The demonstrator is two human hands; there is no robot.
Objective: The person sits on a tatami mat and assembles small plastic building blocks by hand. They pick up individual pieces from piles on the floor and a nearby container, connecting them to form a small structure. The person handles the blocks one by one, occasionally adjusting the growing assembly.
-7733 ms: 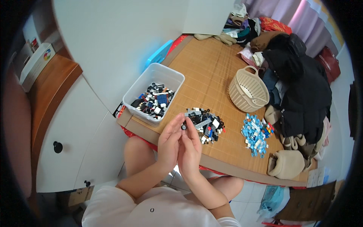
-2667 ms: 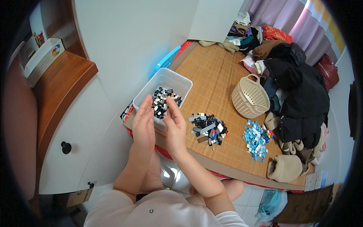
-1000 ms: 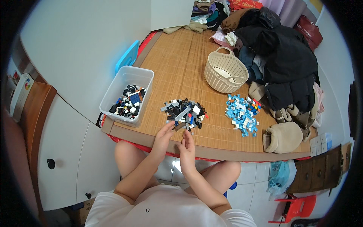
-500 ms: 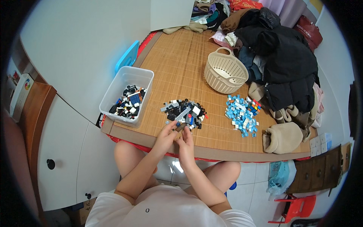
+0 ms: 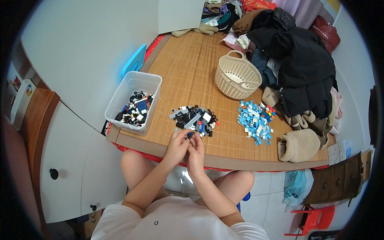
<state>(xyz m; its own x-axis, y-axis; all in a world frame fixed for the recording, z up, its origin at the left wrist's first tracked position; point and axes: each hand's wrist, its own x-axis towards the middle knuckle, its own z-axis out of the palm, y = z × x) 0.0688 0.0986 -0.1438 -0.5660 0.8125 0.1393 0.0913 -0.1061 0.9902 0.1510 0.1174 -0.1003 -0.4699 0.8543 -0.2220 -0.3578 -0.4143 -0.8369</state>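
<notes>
Pale lettering runs across the dark red bag (image 5: 325,36) at the upper right, partly lost in its folds. On the left, the white box (image 5: 23,103) on the wooden shelf (image 5: 37,109) bears a round multicoloured emblem. The cardboard box (image 5: 93,225) low on the left shows dark written characters, and the light-blue plastic bag (image 5: 295,188) on the right has some print, too small to read. A small dark ring-shaped mark sits on the person's white shirt (image 5: 184,224).

Both hands meet at the near edge of the bamboo mat (image 5: 188,86). The left hand (image 5: 175,149) has its fingers bent inward, and the right hand (image 5: 196,155) curls toward it — their fingertips pinch a small dark-blue piece (image 5: 190,135) between them. Its exact shape is mostly hidden by the fingers.

Just beyond the fingertips lies a pile of mixed bricks (image 5: 195,120), mainly black and grey with some white, blue and red. To its left stands a clear plastic bin (image 5: 154,94) holding more bricks; to its right is a heap of light-blue and white pieces (image 5: 255,124), with a colourful puzzle cube (image 5: 269,113) at its edge. A beige basket (image 5: 236,82) stands behind them.
</notes>
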